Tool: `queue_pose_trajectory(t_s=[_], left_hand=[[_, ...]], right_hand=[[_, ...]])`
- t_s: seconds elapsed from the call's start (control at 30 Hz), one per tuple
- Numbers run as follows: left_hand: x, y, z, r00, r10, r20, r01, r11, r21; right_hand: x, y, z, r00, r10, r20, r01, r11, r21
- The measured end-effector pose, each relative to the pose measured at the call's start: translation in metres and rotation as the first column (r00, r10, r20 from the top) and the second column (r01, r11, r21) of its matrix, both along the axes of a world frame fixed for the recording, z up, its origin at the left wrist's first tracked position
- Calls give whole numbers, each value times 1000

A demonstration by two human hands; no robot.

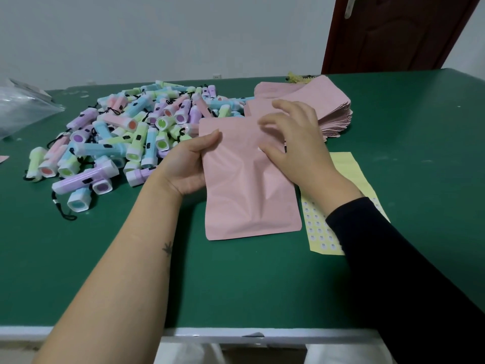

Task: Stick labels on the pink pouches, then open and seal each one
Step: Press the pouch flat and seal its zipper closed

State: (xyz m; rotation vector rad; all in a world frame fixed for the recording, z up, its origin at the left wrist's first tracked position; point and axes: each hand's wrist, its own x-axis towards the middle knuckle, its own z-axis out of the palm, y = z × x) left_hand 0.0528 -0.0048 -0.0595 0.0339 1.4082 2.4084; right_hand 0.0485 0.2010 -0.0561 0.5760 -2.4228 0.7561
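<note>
A green table (393, 153) stood against a pale wall, with a dark door behind its far right corner. The pink pouch (244, 195) lay near the middle of it, its top end lifted slightly. The left hand (191, 164) pinched the pouch's left edge, thumb on the face and fingers underneath. The right hand (294, 143) was over the pouch's upper right, fingers arched, spread and blurred, holding nothing visible, with the thumb pressed to the face beside a small white speck, probably a label. The label sheet (349, 174) lay just right of the pouch, the stack of pouches (330, 111) beyond it, and a heap of toy torches (118, 137) to its left. The labelling step looked in hand. Next the label would need rubbing flat, then the pouch's top needed parting.
</note>
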Motion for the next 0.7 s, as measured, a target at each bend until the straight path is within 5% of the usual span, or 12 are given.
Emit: queue_pose_trajectory(t_s=[0.1, 0.17, 0.23, 0.7], left_hand=[[1, 2, 1, 1000, 17, 9, -17, 1000, 6], [1, 3, 2, 999, 37, 9, -37, 999, 1], [1, 4, 4, 999, 53, 7, -53, 999, -11], [0, 10, 6, 993, 119, 4, -119, 993, 17]], right_hand=[[0, -4, 0, 979, -28, 200, 91, 946, -312], [2, -3, 2, 885, 159, 438, 172, 762, -625], [1, 1, 1, 769, 383, 512, 182, 636, -750], [2, -6, -7, 791, 384, 477, 180, 598, -781]])
